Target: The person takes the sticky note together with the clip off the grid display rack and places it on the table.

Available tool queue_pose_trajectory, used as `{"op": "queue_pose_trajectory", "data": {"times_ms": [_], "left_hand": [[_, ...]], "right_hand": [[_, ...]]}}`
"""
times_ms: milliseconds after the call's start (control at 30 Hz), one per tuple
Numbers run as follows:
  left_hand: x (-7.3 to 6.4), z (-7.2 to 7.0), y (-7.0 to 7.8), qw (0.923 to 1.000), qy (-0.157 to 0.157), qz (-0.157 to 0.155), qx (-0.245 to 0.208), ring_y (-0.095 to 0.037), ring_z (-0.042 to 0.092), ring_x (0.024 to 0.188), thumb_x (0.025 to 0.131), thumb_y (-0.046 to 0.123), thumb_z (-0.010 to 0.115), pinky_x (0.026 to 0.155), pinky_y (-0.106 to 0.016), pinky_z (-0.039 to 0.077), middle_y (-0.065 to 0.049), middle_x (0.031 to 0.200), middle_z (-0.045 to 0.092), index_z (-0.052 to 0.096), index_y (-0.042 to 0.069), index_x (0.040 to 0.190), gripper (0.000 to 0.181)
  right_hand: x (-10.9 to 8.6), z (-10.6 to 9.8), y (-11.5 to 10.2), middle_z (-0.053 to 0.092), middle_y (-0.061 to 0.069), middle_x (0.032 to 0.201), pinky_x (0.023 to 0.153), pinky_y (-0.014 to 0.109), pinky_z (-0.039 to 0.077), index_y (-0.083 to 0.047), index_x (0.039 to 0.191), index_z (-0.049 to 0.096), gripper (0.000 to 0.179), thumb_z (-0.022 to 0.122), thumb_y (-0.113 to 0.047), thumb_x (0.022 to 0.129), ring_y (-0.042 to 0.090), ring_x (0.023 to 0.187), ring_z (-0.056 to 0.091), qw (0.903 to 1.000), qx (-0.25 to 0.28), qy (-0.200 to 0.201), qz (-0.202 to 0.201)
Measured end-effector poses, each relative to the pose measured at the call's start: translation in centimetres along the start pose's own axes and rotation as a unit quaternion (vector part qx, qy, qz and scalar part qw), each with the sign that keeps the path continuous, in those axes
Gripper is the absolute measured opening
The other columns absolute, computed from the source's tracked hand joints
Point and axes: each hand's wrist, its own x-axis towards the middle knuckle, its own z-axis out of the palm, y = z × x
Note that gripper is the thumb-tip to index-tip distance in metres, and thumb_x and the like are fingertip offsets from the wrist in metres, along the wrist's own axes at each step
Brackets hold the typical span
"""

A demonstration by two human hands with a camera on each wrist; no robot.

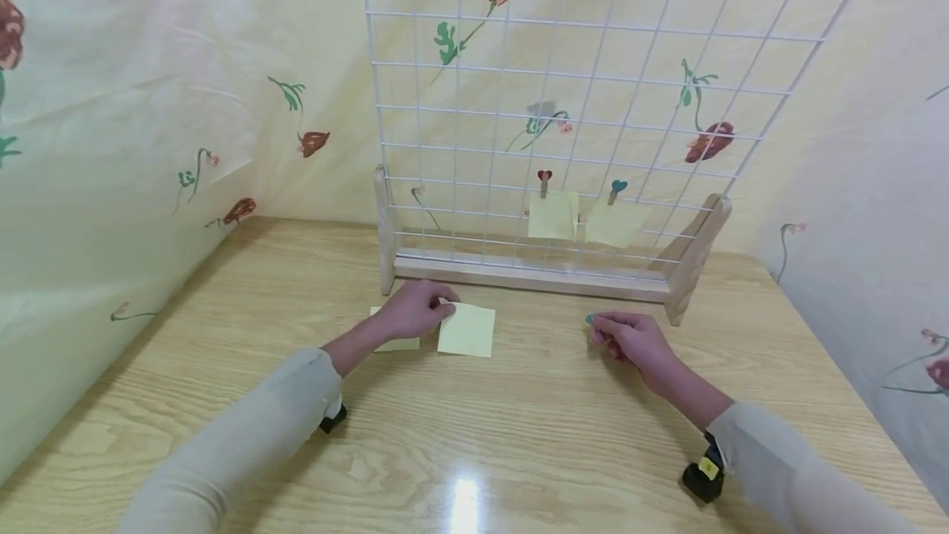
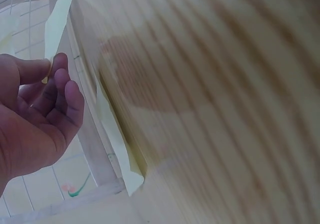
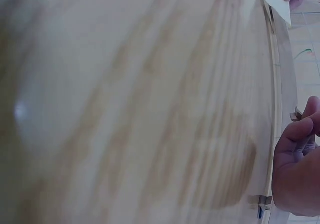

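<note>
My left hand (image 1: 417, 309) pinches a pale yellow sticky note (image 1: 467, 330) by its upper left corner, between thumb and fingertips. In the left wrist view that note (image 2: 58, 21) stands up from the fingers. A second sticky note (image 1: 400, 344) lies on the table, partly hidden under the left hand and wrist. My right hand (image 1: 636, 340) pinches a small clothespin with a teal end (image 1: 590, 319), close over the table; most of the clothespin is hidden by the fingers. Another small clip (image 3: 263, 203) lies on the table near the right hand in the right wrist view.
A white wire grid (image 1: 549, 91) stands in a wooden base (image 1: 530, 274) behind the hands. On it hang two yellow notes, one under a red-heart clothespin (image 1: 544, 180), one under a teal-heart clothespin (image 1: 618, 189). Flowered cloth (image 1: 311, 39) surrounds the wooden table (image 1: 415, 452).
</note>
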Motion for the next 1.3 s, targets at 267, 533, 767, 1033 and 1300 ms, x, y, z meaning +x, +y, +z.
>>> {"op": "queue_pose_trajectory", "data": {"times_ms": [267, 533, 767, 1033, 1300], "left_hand": [[-0.2, -0.2, -0.5, 0.9996, 0.003, 0.005, 0.028, -0.006, 0.04, 0.049, 0.095, 0.012, 0.056, 0.045, -0.019, 0.032, 0.004, 0.059, 0.052, 0.07, 0.001, 0.109, 0.022], [-0.3, -0.2, -0.6, 0.9984, 0.0, -0.023, 0.052, -0.009, 0.045, 0.054, 0.095, 0.013, 0.055, 0.047, -0.02, 0.036, 0.002, 0.068, 0.058, 0.07, 0.003, 0.11, 0.023], [-0.2, -0.1, -0.7, 0.9973, 0.005, -0.027, 0.068, -0.01, 0.049, 0.058, 0.094, 0.012, 0.056, 0.049, -0.021, 0.038, 0.001, 0.073, 0.062, 0.071, 0.004, 0.108, 0.022], [-0.3, -0.1, -0.7, 0.9962, 0.007, -0.029, 0.082, -0.009, 0.05, 0.055, 0.093, 0.013, 0.058, 0.047, -0.021, 0.039, 0.002, 0.071, 0.063, 0.072, 0.005, 0.106, 0.02], [-0.3, 0.0, -0.8, 0.9965, 0.007, -0.021, 0.081, -0.007, 0.049, 0.05, 0.095, 0.014, 0.056, 0.043, -0.019, 0.037, 0.001, 0.074, 0.067, 0.073, 0.007, 0.1, 0.02]], "right_hand": [[-0.1, -0.4, 0.4, 0.061, -0.004, 0.075, 0.051, 0.019, 0.039, 0.012, 0.129, 0.051, 0.043, 0.049, -0.02, 0.101, 0.006, 0.06, 0.046, 0.9997, -0.015, -0.014, 0.011], [-0.1, -0.9, 1.0, 0.061, -0.004, 0.074, 0.049, 0.019, 0.04, 0.014, 0.13, 0.049, 0.043, 0.048, -0.018, 0.101, 0.006, 0.057, 0.044, 0.9994, -0.017, -0.027, 0.008], [-0.1, -1.1, 1.2, 0.062, -0.004, 0.073, 0.049, 0.019, 0.041, 0.013, 0.128, 0.051, 0.042, 0.049, -0.019, 0.1, 0.006, 0.056, 0.045, 0.9992, -0.025, -0.024, 0.017], [0.0, -1.1, 1.3, 0.063, -0.004, 0.072, 0.048, 0.019, 0.043, 0.013, 0.126, 0.052, 0.041, 0.051, -0.017, 0.099, 0.005, 0.055, 0.046, 0.9993, -0.03, -0.014, 0.018], [-0.1, -0.9, 1.2, 0.064, -0.004, 0.071, 0.047, 0.019, 0.045, 0.013, 0.125, 0.053, 0.04, 0.054, -0.017, 0.098, 0.005, 0.054, 0.047, 0.9995, -0.029, -0.005, 0.015]]}}
